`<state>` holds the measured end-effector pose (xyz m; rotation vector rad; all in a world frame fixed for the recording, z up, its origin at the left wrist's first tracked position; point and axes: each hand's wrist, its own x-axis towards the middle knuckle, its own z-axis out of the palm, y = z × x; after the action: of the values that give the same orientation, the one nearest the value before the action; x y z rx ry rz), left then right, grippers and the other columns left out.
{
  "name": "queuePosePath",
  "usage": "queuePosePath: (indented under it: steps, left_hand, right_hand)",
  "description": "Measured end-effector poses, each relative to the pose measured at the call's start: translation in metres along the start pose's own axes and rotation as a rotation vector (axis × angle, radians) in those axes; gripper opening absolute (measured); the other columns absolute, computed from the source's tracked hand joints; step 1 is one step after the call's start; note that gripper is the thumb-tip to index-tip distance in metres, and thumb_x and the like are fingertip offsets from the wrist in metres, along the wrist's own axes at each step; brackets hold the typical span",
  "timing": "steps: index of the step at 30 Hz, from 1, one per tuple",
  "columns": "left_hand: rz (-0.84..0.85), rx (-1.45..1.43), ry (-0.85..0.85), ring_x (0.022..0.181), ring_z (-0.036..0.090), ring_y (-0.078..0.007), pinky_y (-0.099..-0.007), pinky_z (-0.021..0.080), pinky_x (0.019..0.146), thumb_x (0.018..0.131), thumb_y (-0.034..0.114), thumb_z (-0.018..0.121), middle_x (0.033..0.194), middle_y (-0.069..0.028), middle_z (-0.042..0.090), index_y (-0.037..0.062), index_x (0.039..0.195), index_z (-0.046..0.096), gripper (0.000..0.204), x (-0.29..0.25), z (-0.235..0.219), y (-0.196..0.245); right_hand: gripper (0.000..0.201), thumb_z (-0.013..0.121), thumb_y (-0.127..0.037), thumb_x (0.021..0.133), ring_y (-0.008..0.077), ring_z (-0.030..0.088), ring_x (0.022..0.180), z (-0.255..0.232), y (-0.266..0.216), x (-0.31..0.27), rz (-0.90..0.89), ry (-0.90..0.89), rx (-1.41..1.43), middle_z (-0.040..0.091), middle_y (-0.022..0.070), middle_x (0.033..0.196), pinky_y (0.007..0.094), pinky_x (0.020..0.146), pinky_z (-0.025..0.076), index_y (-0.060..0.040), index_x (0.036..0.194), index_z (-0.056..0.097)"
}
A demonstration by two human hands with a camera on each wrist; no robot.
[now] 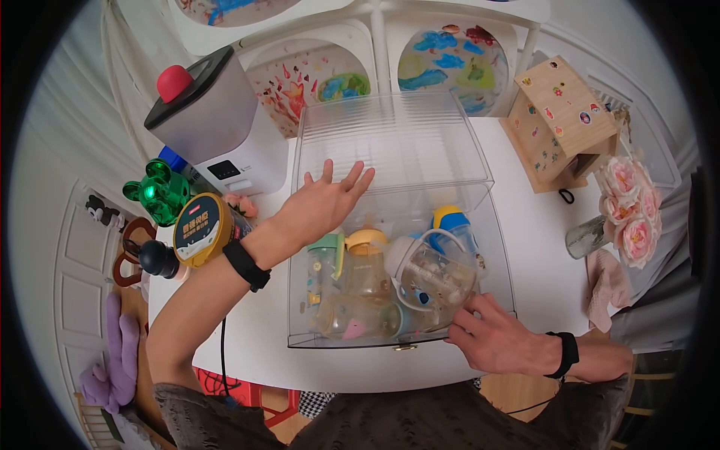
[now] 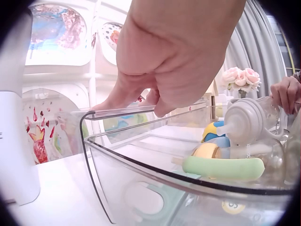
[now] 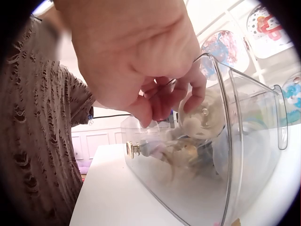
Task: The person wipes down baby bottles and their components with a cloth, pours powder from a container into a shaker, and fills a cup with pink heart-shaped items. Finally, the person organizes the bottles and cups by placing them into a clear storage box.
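A clear storage box with a ribbed top [image 1: 397,139] has its clear drawer [image 1: 319,341] pulled out toward me, with a small gold knob [image 3: 134,149] on its front. My left hand [image 1: 319,210] spreads its fingers over the box's top near its front left edge. At the drawer's front right corner, my right hand [image 1: 499,337] pinches the rim, fingers curled over it beside a handled bottle [image 1: 439,277]. Also inside are a green-capped bottle [image 1: 325,244], a yellow-topped bottle [image 1: 367,241], a blue-and-yellow-lidded cup [image 1: 451,220] and a bottle lying down [image 1: 349,319].
Left of the box stand a white-and-grey appliance [image 1: 210,127], a green shiny bear figure [image 1: 159,191] and a yellow-rimmed tub [image 1: 201,231]. To the right are a wooden house [image 1: 559,124], pink flowers [image 1: 630,210] in a vase and a pink cloth [image 1: 606,289].
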<state>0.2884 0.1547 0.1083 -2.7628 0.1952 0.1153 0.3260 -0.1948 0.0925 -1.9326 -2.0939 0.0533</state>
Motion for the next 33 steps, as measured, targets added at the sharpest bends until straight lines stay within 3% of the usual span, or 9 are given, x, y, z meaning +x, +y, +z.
queuePosePath:
  steps: [13, 19, 21, 28, 30, 33]
  left_hand:
    - [0.003, -0.037, -0.012, 0.133, 0.048, -0.0517, -0.0543, 0.059, 0.091, 0.084, -0.007, 0.055, 0.160, -0.0177, 0.035, 0.0060, 0.160, 0.018, 0.086, 0.000, 0.003, -0.005]
    - [-0.002, -0.044, -0.026, 0.132, 0.048, -0.0524, -0.0551, 0.059, 0.092, 0.084, -0.007, 0.055, 0.161, -0.0168, 0.035, 0.0072, 0.160, 0.017, 0.086, 0.000, 0.002, -0.006]
    - [0.005, -0.056, -0.039, 0.132, 0.048, -0.0526, -0.0552, 0.058, 0.093, 0.084, -0.007, 0.055, 0.161, -0.0168, 0.034, 0.0078, 0.160, 0.017, 0.086, -0.001, 0.002, -0.008]
    - [0.008, -0.051, -0.032, 0.133, 0.047, -0.0527, -0.0552, 0.058, 0.094, 0.085, -0.006, 0.053, 0.161, -0.0166, 0.035, 0.0079, 0.160, 0.019, 0.083, -0.001, 0.003, -0.009]
    - [0.001, -0.070, -0.034, 0.134, 0.047, -0.0516, -0.0555, 0.057, 0.096, 0.086, -0.006, 0.052, 0.161, -0.0146, 0.035, 0.0085, 0.160, 0.021, 0.081, -0.002, 0.001, -0.010]
    - [0.020, -0.105, -0.021, 0.134, 0.048, -0.0504, -0.0566, 0.055, 0.097, 0.086, -0.006, 0.052, 0.162, -0.0113, 0.036, 0.0112, 0.160, 0.023, 0.081, -0.003, 0.000, -0.015]
  right_hand:
    - [0.015, 0.069, -0.010, 0.075, 0.0259, 0.048, 0.088, -0.009, 0.005, 0.005, 0.009, 0.114, -0.063, 0.055, 0.0062, 0.094, 0.0387, 0.081, 0.044, -0.0017, 0.087, 0.066]
    - [0.014, 0.065, -0.010, 0.074, 0.0244, 0.047, 0.087, -0.004, -0.003, 0.005, -0.087, 0.069, -0.163, 0.052, 0.0061, 0.090, 0.0449, 0.084, 0.042, -0.0017, 0.085, 0.066]
    - [0.011, 0.071, -0.008, 0.071, 0.0263, 0.047, 0.086, -0.003, -0.006, 0.007, -0.095, 0.060, -0.185, 0.048, 0.0049, 0.082, 0.0465, 0.082, 0.041, -0.0069, 0.077, 0.061]
    - [0.010, 0.065, -0.007, 0.074, 0.0249, 0.044, 0.087, -0.003, -0.004, 0.007, -0.009, 0.075, -0.137, 0.049, 0.0072, 0.089, 0.0427, 0.083, 0.041, -0.0014, 0.082, 0.063]
    - [0.009, 0.068, -0.006, 0.076, 0.0260, 0.044, 0.086, -0.001, -0.002, 0.005, 0.128, 0.053, -0.018, 0.050, 0.0088, 0.086, 0.0399, 0.080, 0.040, -0.0005, 0.080, 0.061]
    - [0.013, 0.071, -0.005, 0.077, 0.0277, 0.044, 0.085, -0.009, 0.002, 0.001, 0.048, -0.033, -0.115, 0.049, 0.0106, 0.083, 0.0391, 0.078, 0.039, 0.0003, 0.079, 0.060]
